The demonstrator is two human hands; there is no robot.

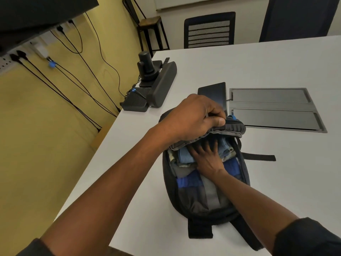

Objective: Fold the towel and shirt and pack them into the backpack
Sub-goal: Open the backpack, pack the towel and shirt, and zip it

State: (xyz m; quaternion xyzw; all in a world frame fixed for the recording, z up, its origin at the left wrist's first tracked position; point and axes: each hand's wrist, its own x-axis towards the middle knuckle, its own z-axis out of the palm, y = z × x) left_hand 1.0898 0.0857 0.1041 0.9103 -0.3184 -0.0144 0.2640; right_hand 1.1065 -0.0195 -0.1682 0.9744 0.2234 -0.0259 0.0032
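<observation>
A dark backpack (243,174) lies open on the white table (276,61). My left hand (193,119) grips the raised edge of the backpack's flap (234,129) and holds it up. My right hand (206,156) reaches inside with spread fingers and presses flat on the folded cloth. Under it lies a light blue folded piece (184,156), and closer to me a blue-and-grey checked piece (193,189). I cannot tell which is the towel and which the shirt.
A black tablet (214,93) and a grey cable hatch (273,109) lie beyond the backpack. A conference camera (147,69), speaker bar (162,84) and small black box (134,102) stand at the table's left edge. Backpack straps (260,157) trail right. Chairs stand behind.
</observation>
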